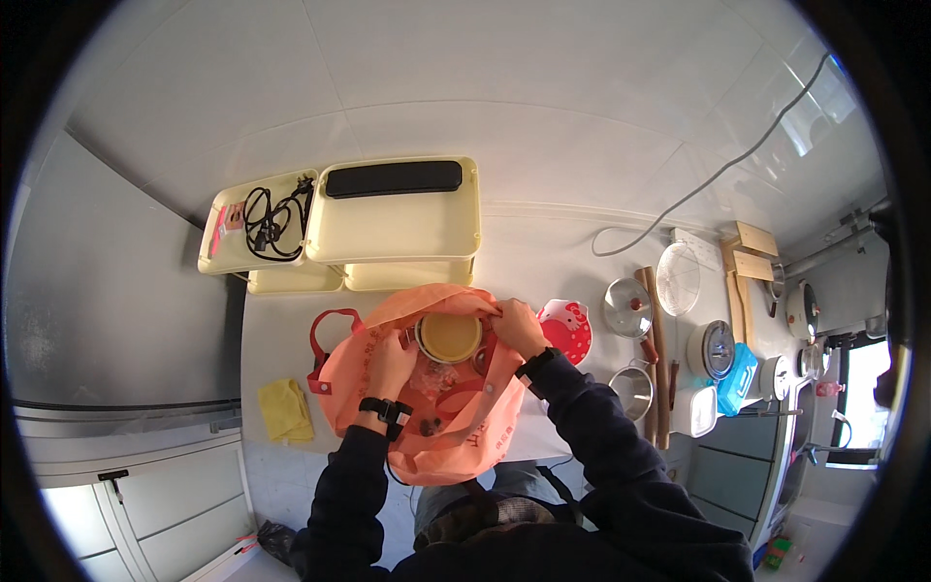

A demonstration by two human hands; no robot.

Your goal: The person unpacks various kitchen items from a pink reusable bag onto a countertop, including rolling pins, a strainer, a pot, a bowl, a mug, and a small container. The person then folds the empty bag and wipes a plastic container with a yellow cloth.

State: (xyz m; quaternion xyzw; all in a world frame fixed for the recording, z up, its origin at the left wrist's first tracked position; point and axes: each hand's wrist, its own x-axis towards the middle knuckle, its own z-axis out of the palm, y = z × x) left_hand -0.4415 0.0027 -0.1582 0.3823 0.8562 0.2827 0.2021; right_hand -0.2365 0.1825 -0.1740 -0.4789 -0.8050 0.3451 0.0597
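An orange fabric tote bag (465,465) with red handles sits at the counter's front edge, its mouth spread wide. My right hand (520,327) pinches the bag's upper right rim. Inside the bag, my left hand (393,360) reaches down to the left side of a round container with a yellowish top (451,337); whether its fingers grip the container is unclear. Below the container lies a clear plastic packet (433,378), and some small dark items (430,425) rest lower in the bag. Part of another round object (480,360) shows at the container's right.
Cream tiered trays (393,225) hold a black case (393,179) and a black power cable (273,222). A yellow cloth (285,411) lies left. At right are a red polka-dot bowl (567,335), a glass lid (627,308), a saucepan (631,393), wooden rods (660,407) and a mesh strainer (678,278).
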